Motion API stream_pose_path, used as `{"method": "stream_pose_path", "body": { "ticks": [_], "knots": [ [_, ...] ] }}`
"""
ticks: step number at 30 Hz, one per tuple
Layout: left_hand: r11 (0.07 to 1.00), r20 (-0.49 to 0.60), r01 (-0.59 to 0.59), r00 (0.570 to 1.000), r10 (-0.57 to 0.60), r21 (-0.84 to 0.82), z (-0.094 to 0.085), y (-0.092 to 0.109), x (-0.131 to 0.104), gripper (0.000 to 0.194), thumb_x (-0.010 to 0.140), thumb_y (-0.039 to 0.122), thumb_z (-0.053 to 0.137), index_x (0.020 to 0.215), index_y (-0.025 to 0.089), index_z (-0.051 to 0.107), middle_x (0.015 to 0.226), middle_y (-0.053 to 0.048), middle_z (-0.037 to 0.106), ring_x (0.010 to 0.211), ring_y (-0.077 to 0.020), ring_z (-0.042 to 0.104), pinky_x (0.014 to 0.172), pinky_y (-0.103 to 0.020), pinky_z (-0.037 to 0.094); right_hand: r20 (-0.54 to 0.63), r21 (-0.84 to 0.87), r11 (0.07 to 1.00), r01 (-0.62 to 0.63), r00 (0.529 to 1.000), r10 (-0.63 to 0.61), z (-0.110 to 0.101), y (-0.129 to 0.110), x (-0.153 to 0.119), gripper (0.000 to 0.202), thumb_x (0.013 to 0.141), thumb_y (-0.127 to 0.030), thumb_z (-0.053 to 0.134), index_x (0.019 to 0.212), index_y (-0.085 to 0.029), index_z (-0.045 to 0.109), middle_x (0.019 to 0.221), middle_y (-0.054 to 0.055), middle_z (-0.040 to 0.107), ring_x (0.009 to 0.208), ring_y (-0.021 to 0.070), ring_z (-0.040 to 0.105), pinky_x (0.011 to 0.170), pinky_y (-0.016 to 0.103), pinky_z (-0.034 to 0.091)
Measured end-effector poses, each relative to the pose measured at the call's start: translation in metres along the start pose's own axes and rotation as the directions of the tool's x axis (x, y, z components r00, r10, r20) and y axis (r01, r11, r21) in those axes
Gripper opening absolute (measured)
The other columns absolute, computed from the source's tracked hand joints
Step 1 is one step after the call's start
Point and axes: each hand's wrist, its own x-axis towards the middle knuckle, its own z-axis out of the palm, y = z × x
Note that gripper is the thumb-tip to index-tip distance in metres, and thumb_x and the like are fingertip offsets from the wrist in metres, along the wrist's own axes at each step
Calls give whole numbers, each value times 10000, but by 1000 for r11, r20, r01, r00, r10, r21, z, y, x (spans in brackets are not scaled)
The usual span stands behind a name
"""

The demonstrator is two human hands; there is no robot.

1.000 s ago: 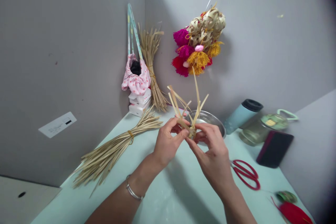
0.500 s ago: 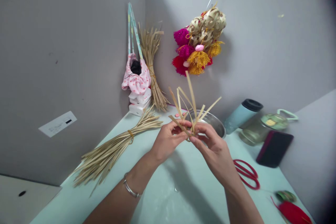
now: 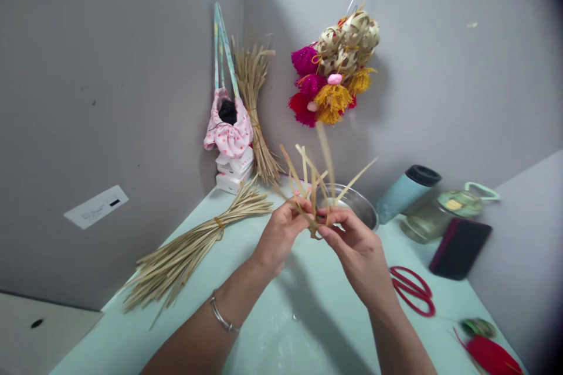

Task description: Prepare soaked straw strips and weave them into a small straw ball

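Between my fingertips, above the table, is a small piece of weaving made of bamboo strips (image 3: 314, 228), its loose ends fanning upward and outward. My left hand (image 3: 281, 234) pinches it from the left side, wearing a silver bangle at the wrist. From the right, my right hand (image 3: 354, 246) grips it with thumb and fingers closed. Some of the strips are blurred by motion, and the inside of the weave is partly hidden by my fingers. Just behind the hands stands a metal bowl (image 3: 367, 208).
A tied bundle of strips (image 3: 193, 243) lies left; another bundle (image 3: 255, 105) leans in the corner beside a hanging polka-dot bag (image 3: 231, 135). Woven balls with tassels (image 3: 347, 50) hang behind. Right are a blue tumbler (image 3: 402, 193), green bottle (image 3: 424, 222), phone (image 3: 460, 249), red scissors (image 3: 413, 291) and red yarn (image 3: 492, 356).
The strip ends have shifted, with the tall one swinging slightly right and lower. My left fingers have drawn a little left and closed tighter on the weave. Both hands stay at it.
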Motion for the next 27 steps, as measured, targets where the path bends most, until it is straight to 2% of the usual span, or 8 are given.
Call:
{"method": "stream_pose_path", "body": {
  "ticks": [4,9,14,20,23,27],
  "knots": [
    [999,29,6,1000,-5,-51,2,0,-2,96,801,213,625,797,160,545,777,10,574,726,-114,531,747,-268,437,-75,49,998,-32,997,35,3,1,0,136,899,-353,670,865,-231,623,1014,26,610,862,157,590,758,280,521],
    [994,45,21,999,-16,-105,2,-2,-3,71,827,195,619,806,158,562,796,8,584,738,-111,531,765,-268,438,-106,94,993,-76,991,86,4,2,-1,168,878,-380,697,889,-227,630,951,13,635,838,147,586,756,262,503],
    [970,46,27,999,-16,-242,2,-8,-2,45,829,172,637,832,166,592,828,4,612,775,-111,541,783,-263,432,-142,136,987,-83,985,102,4,1,-1,194,854,-391,718,844,-218,631,874,-1,632,788,138,580,737,255,495],
    [975,76,3,997,14,-221,3,-12,-2,107,808,214,711,801,172,613,828,3,627,779,-120,554,781,-269,430,-144,181,980,-84,983,111,3,-1,0,201,855,-373,715,807,-214,602,879,0,642,775,138,579,736,267,492],
    [993,27,-23,999,26,-117,2,-12,-1,112,802,242,723,796,172,636,787,10,624,768,-118,555,782,-262,437,-107,133,987,-86,989,101,1,-3,0,223,854,-377,713,777,-208,589,880,3,626,781,141,572,730,270,486],
    [977,-44,-100,993,110,186,1,-12,0,133,790,280,732,805,162,671,784,-1,649,724,-120,564,724,-253,452,-7,4,996,-86,996,86,-1,-4,1,250,872,-395,691,751,-204,583,780,-10,583,738,135,548,691,261,461]
  ]
}}
